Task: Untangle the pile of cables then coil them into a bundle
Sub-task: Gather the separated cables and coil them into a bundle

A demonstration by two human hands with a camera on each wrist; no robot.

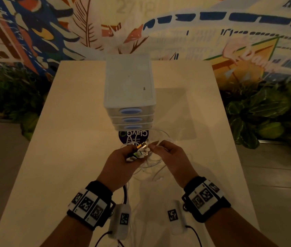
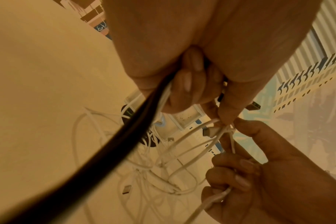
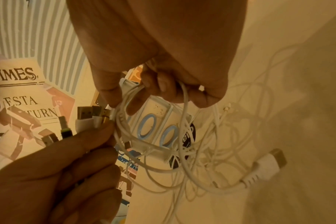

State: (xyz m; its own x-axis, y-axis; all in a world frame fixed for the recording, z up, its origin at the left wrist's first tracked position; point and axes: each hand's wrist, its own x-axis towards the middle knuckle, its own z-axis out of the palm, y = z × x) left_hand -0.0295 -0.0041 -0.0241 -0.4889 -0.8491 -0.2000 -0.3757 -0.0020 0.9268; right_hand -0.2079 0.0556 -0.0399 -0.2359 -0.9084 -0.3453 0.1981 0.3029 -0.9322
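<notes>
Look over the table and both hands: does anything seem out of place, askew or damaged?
No damage shows. The white cables are still a crossed, looping tangle under the hands, while the left hand grips several connector ends together and the right hand holds a loop.

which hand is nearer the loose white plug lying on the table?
Right. The right hand hangs over the cable loops beside the white plug; the left hand, gripping a cluster of connectors, sits farther off.
</notes>
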